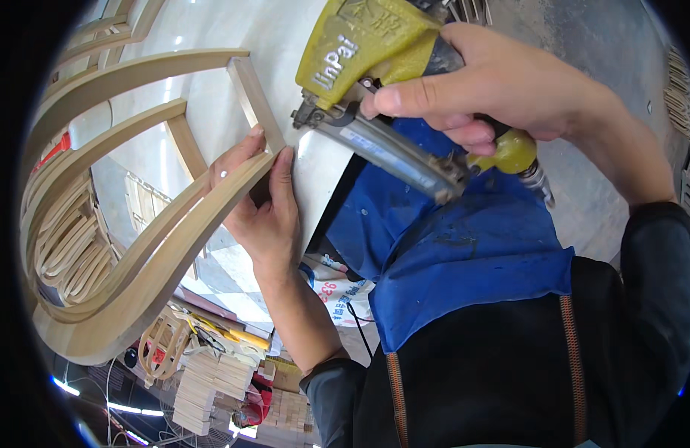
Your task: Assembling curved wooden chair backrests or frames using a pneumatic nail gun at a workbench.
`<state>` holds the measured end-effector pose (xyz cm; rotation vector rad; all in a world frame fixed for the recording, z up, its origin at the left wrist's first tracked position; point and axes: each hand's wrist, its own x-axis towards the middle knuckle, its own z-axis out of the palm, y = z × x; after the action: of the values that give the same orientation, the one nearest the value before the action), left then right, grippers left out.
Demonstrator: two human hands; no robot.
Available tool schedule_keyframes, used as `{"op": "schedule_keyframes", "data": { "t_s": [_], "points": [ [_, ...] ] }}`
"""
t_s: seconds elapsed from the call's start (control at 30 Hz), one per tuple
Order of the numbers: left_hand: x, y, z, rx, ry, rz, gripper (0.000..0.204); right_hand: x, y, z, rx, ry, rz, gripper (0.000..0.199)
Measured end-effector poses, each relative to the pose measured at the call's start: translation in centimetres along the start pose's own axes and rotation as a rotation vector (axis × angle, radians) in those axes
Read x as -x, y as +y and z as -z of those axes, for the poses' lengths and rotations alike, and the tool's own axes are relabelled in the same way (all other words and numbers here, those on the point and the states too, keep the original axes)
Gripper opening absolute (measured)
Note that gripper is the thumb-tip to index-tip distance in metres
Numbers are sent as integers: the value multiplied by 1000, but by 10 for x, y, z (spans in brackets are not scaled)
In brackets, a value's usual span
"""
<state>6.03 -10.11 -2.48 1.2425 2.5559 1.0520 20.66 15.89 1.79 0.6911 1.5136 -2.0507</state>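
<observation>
Head view, looking down. White table top [210, 30] in the middle, smooth and shiny, with small spots of light on it. On the table top, a curved wooden frame [135, 254] of pale bent strips, sticking out past the table's near edge. At the frame's near corner, a short flat wooden bar [254, 101] meeting the long curved strip. Left hand [266, 205] pinching that corner, thumb on top, fingers pressed together behind the strip. Just right of the frame's corner, a yellow nail gun [375, 45] with a long dark metal part below, its nose close to the short bar. Right hand [502, 86] closed tight around the gun's handle, pointing finger stretched along its side. Below the gun, a blue apron [464, 254] over dark clothes. Left of the frame, more bent wooden strips [68, 246] stacked up. Below the frame, small wood blocks [203, 388] in piles and mixed clutter on the floor. Right of the gun, grey bare floor [584, 45].
</observation>
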Motion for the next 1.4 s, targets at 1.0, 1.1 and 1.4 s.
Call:
{"op": "schedule_keyframes", "data": {
  "t_s": [1.0,1.1,1.4],
  "points": [
    [-3,-6,-4,-8,12,-21,40,-16,8,-5,-299,-109,53,40],
    [-3,-8,-4,-11,6,-31,41,-17,1,-5,-272,-98,13,41],
    [-4,-4,-1,-20,0,-32,40,-15,8,-3,-291,-92,44,35]
  ]
}}
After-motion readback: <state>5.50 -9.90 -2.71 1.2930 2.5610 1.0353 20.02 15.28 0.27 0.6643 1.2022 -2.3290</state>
